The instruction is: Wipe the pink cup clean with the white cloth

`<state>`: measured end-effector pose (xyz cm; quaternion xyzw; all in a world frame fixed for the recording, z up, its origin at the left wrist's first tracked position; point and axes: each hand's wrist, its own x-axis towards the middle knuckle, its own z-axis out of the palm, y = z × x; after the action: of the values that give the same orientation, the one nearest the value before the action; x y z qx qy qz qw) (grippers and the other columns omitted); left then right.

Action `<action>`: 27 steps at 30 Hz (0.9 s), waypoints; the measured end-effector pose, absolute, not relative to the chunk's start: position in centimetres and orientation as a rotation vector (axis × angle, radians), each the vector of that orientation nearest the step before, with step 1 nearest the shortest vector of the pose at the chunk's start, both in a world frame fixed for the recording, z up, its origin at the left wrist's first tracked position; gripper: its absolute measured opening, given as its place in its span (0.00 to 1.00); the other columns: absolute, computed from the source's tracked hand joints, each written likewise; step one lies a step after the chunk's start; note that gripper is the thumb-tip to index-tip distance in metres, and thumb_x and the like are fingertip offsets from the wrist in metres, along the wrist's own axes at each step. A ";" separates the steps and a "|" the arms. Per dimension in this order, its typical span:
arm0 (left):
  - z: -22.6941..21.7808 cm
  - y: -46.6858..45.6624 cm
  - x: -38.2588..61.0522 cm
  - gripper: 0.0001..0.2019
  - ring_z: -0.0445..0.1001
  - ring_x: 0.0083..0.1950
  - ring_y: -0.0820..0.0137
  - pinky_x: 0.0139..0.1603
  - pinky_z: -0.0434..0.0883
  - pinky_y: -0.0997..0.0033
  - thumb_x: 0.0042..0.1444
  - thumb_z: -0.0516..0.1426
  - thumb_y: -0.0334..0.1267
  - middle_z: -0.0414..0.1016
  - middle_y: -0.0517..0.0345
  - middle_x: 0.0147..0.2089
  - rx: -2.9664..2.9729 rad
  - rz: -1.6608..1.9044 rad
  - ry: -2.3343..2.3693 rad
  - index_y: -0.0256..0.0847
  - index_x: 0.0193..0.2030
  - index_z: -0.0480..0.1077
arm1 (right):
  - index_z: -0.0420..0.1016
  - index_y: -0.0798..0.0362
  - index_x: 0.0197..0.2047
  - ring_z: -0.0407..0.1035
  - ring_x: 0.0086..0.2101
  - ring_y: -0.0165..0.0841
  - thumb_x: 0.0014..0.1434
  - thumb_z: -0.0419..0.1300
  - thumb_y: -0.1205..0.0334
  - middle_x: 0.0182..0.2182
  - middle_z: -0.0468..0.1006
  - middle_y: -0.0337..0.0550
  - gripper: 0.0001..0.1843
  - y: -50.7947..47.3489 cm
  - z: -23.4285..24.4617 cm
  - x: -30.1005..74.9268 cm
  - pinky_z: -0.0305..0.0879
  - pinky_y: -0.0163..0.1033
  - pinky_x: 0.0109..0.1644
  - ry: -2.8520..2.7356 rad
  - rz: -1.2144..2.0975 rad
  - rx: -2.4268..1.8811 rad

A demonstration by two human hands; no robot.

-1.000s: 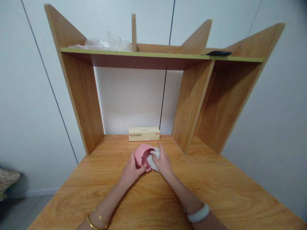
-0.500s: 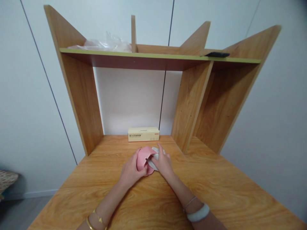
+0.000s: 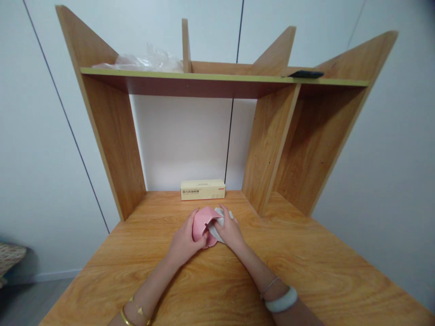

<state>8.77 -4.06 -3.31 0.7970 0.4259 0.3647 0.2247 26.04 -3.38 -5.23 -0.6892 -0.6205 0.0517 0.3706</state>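
My left hand (image 3: 185,240) is wrapped around the left side of a pink, angular bowl-like piece (image 3: 204,219). The pink piece is tipped so that its opening faces to the right, and a small dark notch shows at its rim. My right hand (image 3: 230,230) is closed on a whitish cloth (image 3: 217,233), with the fingertips reaching into the opening. Part of the cloth bulges out above and below these fingers. How far the cloth goes inside is hidden.
A cream cling film box (image 3: 203,190) stands behind the hands on the wooden desk (image 3: 217,290). Above it runs a shelf (image 3: 204,77) with a clear plastic bag (image 3: 146,62) and a flat dark object (image 3: 306,74). Upright wooden panels (image 3: 272,149) flank the desk's back.
The fingers of my right hand have shifted slightly on the cloth, near the opening of the pink piece. My left hand keeps its hold. The whole view has moved a little.
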 end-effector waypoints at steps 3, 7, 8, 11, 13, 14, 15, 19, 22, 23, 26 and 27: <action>-3.4 -4.0 8.8 0.35 0.64 0.57 0.60 0.54 0.63 0.60 0.48 0.55 0.41 0.59 0.49 0.61 2.191 1.016 1.164 0.41 0.63 0.47 | 0.52 0.54 0.60 0.67 0.45 0.41 0.53 0.54 0.58 0.50 0.70 0.51 0.32 -3.4 -5.3 26.1 0.58 0.43 0.48 -1.592 0.142 -1.763; -3.5 -4.0 8.7 0.35 0.64 0.57 0.59 0.53 0.64 0.60 0.48 0.56 0.40 0.60 0.49 0.61 2.183 1.021 1.156 0.42 0.63 0.47 | 0.52 0.54 0.60 0.67 0.45 0.42 0.53 0.54 0.57 0.49 0.70 0.51 0.32 -3.3 -5.3 26.1 0.59 0.43 0.48 -1.589 0.141 -1.763; -3.5 -4.0 8.7 0.35 0.64 0.57 0.59 0.53 0.64 0.60 0.48 0.56 0.40 0.60 0.49 0.61 2.182 1.028 1.150 0.41 0.62 0.48 | 0.52 0.54 0.60 0.67 0.45 0.42 0.53 0.54 0.57 0.49 0.70 0.52 0.32 -3.3 -5.3 26.1 0.59 0.43 0.48 -1.587 0.141 -1.765; -3.4 -4.1 8.7 0.34 0.64 0.57 0.59 0.54 0.63 0.60 0.48 0.55 0.42 0.60 0.48 0.61 2.177 1.036 1.150 0.41 0.62 0.49 | 0.51 0.54 0.61 0.66 0.46 0.42 0.53 0.54 0.56 0.48 0.71 0.52 0.33 -3.3 -5.4 26.1 0.59 0.43 0.47 -1.579 0.148 -1.765; -3.2 -4.1 8.7 0.34 0.64 0.57 0.59 0.53 0.64 0.59 0.48 0.55 0.42 0.60 0.48 0.61 2.172 1.023 1.161 0.41 0.62 0.48 | 0.51 0.54 0.61 0.66 0.46 0.42 0.52 0.54 0.56 0.48 0.71 0.52 0.34 -3.3 -5.3 26.1 0.59 0.43 0.47 -1.576 0.143 -1.760; -3.2 -4.2 8.7 0.34 0.64 0.56 0.59 0.53 0.64 0.60 0.48 0.55 0.42 0.60 0.48 0.61 2.170 1.018 1.162 0.41 0.62 0.48 | 0.51 0.53 0.61 0.66 0.46 0.42 0.52 0.54 0.56 0.48 0.71 0.52 0.33 -3.3 -5.3 26.1 0.59 0.43 0.48 -1.576 0.138 -1.757; -3.1 -4.3 8.7 0.34 0.64 0.56 0.59 0.53 0.64 0.60 0.49 0.55 0.42 0.60 0.48 0.61 2.167 1.016 1.161 0.41 0.62 0.48 | 0.51 0.53 0.61 0.67 0.46 0.41 0.52 0.54 0.57 0.48 0.71 0.52 0.33 -3.3 -5.3 26.1 0.59 0.43 0.48 -1.577 0.135 -1.755; -2.8 -4.5 8.8 0.34 0.65 0.56 0.59 0.53 0.64 0.60 0.48 0.55 0.42 0.61 0.48 0.60 2.158 1.010 1.158 0.40 0.62 0.49 | 0.51 0.53 0.61 0.68 0.44 0.41 0.52 0.54 0.58 0.47 0.72 0.51 0.33 -3.2 -5.4 26.2 0.60 0.42 0.47 -1.586 0.149 -1.772; -2.7 -4.5 8.8 0.33 0.66 0.55 0.59 0.52 0.65 0.60 0.48 0.55 0.42 0.62 0.48 0.59 2.152 1.006 1.168 0.40 0.61 0.50 | 0.51 0.53 0.61 0.68 0.44 0.41 0.52 0.55 0.60 0.47 0.72 0.51 0.34 -3.1 -5.6 26.3 0.60 0.43 0.47 -1.586 0.152 -1.772; -2.7 -4.5 8.8 0.33 0.66 0.55 0.59 0.52 0.65 0.61 0.48 0.55 0.41 0.62 0.48 0.59 2.151 1.008 1.172 0.40 0.61 0.50 | 0.51 0.53 0.61 0.67 0.45 0.41 0.51 0.55 0.60 0.48 0.71 0.51 0.34 -3.1 -5.6 26.3 0.59 0.43 0.48 -1.583 0.146 -1.767; -3.0 -4.4 8.8 0.34 0.66 0.55 0.60 0.52 0.65 0.62 0.47 0.55 0.40 0.63 0.48 0.59 2.150 1.026 1.178 0.40 0.61 0.50 | 0.51 0.53 0.61 0.67 0.46 0.42 0.51 0.55 0.60 0.49 0.71 0.51 0.34 -3.0 -5.7 26.3 0.59 0.43 0.48 -1.576 0.139 -1.753; -3.1 -4.4 8.8 0.34 0.66 0.55 0.60 0.52 0.65 0.62 0.47 0.55 0.40 0.63 0.48 0.59 2.149 1.038 1.177 0.40 0.61 0.50 | 0.52 0.53 0.60 0.67 0.46 0.42 0.51 0.55 0.60 0.49 0.70 0.52 0.34 -3.0 -5.7 26.3 0.59 0.43 0.49 -1.575 0.145 -1.747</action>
<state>8.85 -4.36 -3.07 0.7844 0.4296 0.3788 0.2379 26.34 -2.95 -5.73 -0.6851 -0.6175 0.0567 0.3823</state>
